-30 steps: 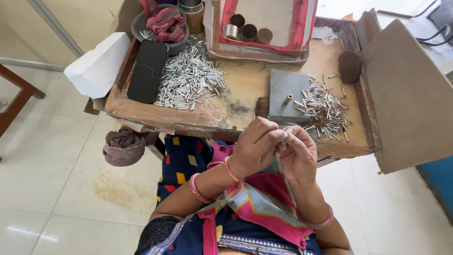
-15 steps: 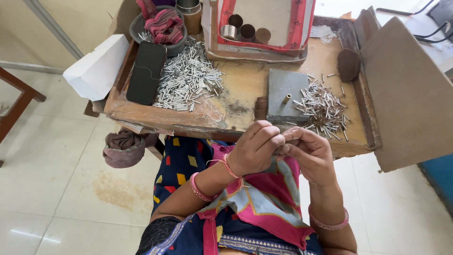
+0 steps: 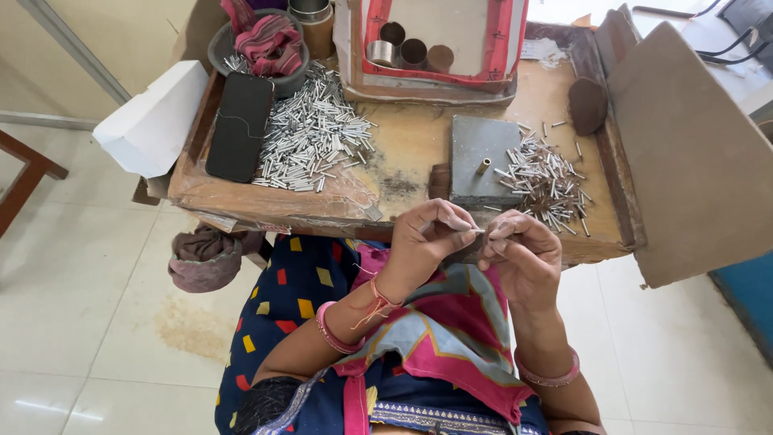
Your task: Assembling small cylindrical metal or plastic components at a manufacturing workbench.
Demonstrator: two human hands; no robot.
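Metal tube (image 3: 481, 232), thin and short, is pinched between both hands just off the near edge of the worktop (image 3: 403, 153), at 6 o'clock from the grey block (image 3: 481, 159). Left hand (image 3: 429, 242): fingertips pressed together on the tube's left end. Right hand (image 3: 522, 256): fingers curled, pinching the right end; exact contact is partly hidden by the fingers.

Judgement on doing this step well:
- Tube should be held level and square between the two grips; any tilt and a fine fit would likely bind.
- Pinch kept light — thin wall, probably dents easily.
- Wrists best kept close over the lap, so a dropped piece lands on cloth, not floor.
- Small pile (image 3: 547, 181) lies at 3 o'clock of the block, within right-hand reach; large pile (image 3: 310, 137) at 9 o'clock beside the phone (image 3: 240, 125). The two should be kept unmixed.
- Brass pin (image 3: 483, 166) stands on the block, clear of both hands.
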